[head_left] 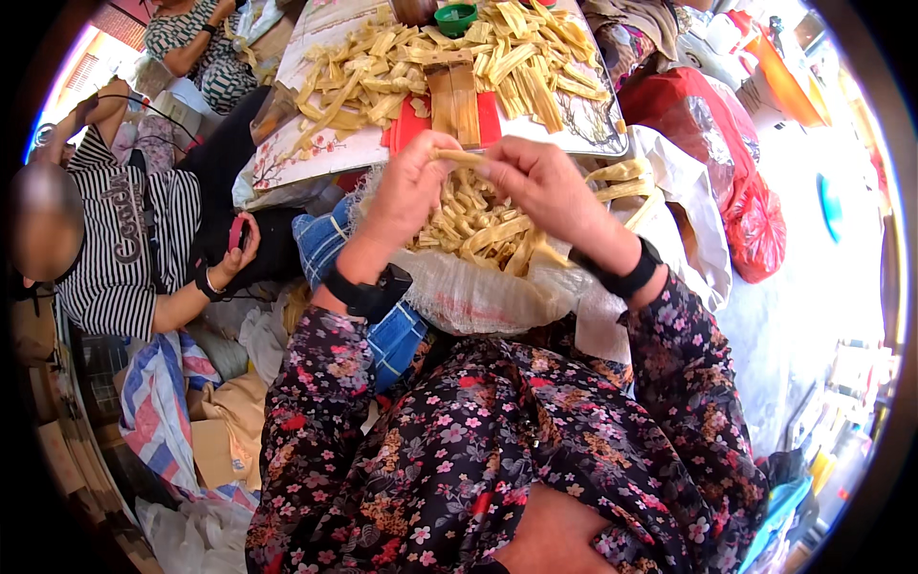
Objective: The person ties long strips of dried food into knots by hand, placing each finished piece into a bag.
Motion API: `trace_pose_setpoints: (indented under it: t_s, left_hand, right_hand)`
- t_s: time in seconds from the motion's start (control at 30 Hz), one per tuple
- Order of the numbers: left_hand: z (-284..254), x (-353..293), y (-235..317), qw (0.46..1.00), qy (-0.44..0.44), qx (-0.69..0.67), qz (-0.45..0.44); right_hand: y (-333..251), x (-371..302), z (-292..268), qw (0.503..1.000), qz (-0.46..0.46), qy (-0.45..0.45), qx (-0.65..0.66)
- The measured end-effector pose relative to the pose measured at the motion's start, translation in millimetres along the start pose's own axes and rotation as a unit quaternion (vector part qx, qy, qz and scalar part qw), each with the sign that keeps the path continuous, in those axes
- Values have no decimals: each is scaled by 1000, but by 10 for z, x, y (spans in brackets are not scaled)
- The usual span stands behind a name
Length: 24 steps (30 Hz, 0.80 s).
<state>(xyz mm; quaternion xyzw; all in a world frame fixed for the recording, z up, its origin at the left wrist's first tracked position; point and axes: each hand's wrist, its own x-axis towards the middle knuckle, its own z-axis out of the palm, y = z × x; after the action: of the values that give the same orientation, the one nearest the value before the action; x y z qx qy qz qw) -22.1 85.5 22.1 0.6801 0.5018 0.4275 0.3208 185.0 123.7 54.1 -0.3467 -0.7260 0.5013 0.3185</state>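
Observation:
Both my hands meet over an open white woven sack (478,298). Pinched between them is a short pale yellow strip (459,156), flat and fibrous, whose exact kind I cannot make out. My left hand (416,187) grips its left end with the fingers curled in. Thumb and fingers of my right hand (545,184) close on the other end. Below them, folded or rolled yellow pieces (469,222) fill the sack. Just beyond my hands, a wooden block with a lengthwise groove (453,100) sits on a red sheet (406,126) at the table's near edge.
Loose yellow strips (354,84) are heaped across the patterned white table (273,165), near a green bowl (456,17). At left sits a person in a striped shirt (134,239), and another (196,48) is behind. Red plastic bags (755,225) stand at right; a blue checked cloth (382,340) lies by my left forearm.

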Motion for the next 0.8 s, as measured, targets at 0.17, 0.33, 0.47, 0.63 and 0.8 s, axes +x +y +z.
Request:
trace_pose_setpoints:
  t_s: [0.17,0.33,0.47,0.63,0.8]
  left_hand:
    - [-136,222,-46,951,-18,-280,-129]
    - [-242,415,-148,983,38,-121,-133]
    - [-307,555,-241,988,54,-57,-131]
    - [-185,666,-241,969,70,193,-137]
    - [-56,275,-96,962,45,253,-92]
  right_hand:
    - [400,429,-150,993,-1,60,-99]
    - [338,642,-78,993,-68,70,-71]
    - [331,803,-38,987,-75,101,-102]
    - [554,892,27,967,-54,134,-207]
    - [649,589,-55,949,10,116,-294]
